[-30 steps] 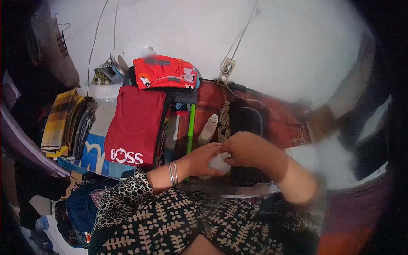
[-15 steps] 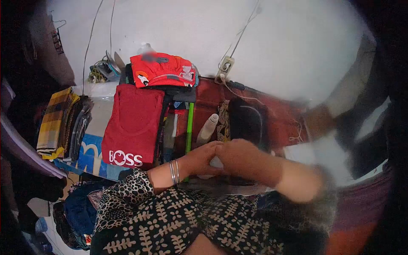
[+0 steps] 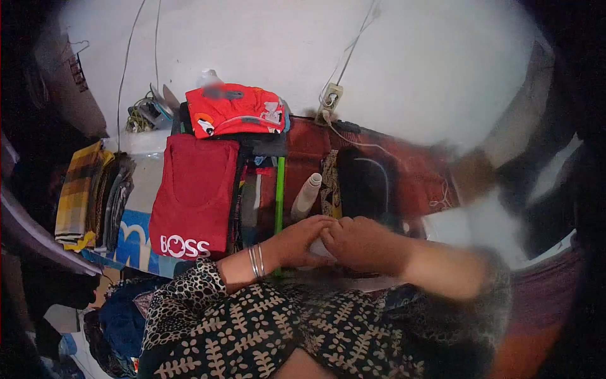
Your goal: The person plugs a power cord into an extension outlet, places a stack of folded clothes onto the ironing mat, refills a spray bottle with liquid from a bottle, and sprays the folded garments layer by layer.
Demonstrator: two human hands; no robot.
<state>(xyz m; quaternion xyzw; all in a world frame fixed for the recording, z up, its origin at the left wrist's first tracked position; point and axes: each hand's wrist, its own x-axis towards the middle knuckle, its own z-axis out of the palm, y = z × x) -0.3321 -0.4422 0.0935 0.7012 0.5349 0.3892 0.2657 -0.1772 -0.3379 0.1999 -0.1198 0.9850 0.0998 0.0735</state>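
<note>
Left hand (image 3: pixel 297 242) below two silver metal bangles (image 3: pixel 256 260), fingers curled around a pale translucent object (image 3: pixel 320 247), mostly hidden between both hands, right hand (image 3: pixel 358 240) curled against it, grip undeterminable, off-white narrow-necked bottle (image 3: pixel 307 198) just beyond.

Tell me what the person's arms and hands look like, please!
The left hand has two thin, shiny, silver-coloured bangles at its wrist. The loose left sleeve is black and cream with spots. The right hand shows no bangle, and its forearm is bare; the dark right sleeve is blurry.
</note>
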